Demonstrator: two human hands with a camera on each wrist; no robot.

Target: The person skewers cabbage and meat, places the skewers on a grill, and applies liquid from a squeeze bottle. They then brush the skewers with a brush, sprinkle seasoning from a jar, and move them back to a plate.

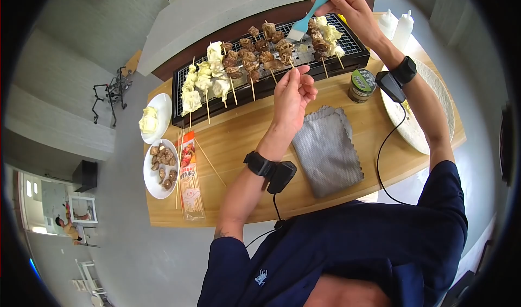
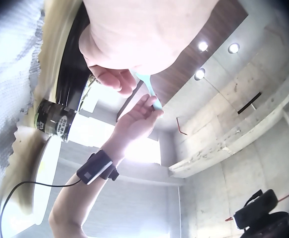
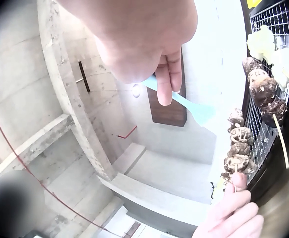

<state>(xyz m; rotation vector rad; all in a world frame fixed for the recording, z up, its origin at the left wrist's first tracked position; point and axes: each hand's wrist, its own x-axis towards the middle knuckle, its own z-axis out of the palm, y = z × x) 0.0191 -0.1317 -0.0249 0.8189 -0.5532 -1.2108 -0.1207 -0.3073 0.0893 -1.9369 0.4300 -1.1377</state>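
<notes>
My right hand [image 1: 355, 16] grips a light blue basting brush [image 1: 313, 11] by its handle, its pale bristles angled down over the grill. In the right wrist view the brush [image 3: 186, 105] reaches out from beneath the fingers. With thumb and fingertips, my left hand [image 1: 292, 98] pinches the stick of a mushroom skewer [image 1: 284, 52] at the grill's near edge. That skewer's mushrooms [image 3: 240, 148] show just beyond the left fingertips in the right wrist view. More mushroom skewers [image 1: 251, 62] and pale leafy cabbage skewers [image 1: 191, 95] lie across the black grill [image 1: 179, 114].
A jar [image 1: 362, 86] stands before the grill, beside a grey cloth [image 1: 328, 152]. White squeeze bottles [image 1: 402, 31] and a large plate [image 1: 429, 111] are at right. To the left are a mushroom plate [image 1: 154, 187], a cabbage plate [image 1: 164, 109] and a skewer packet [image 1: 190, 190].
</notes>
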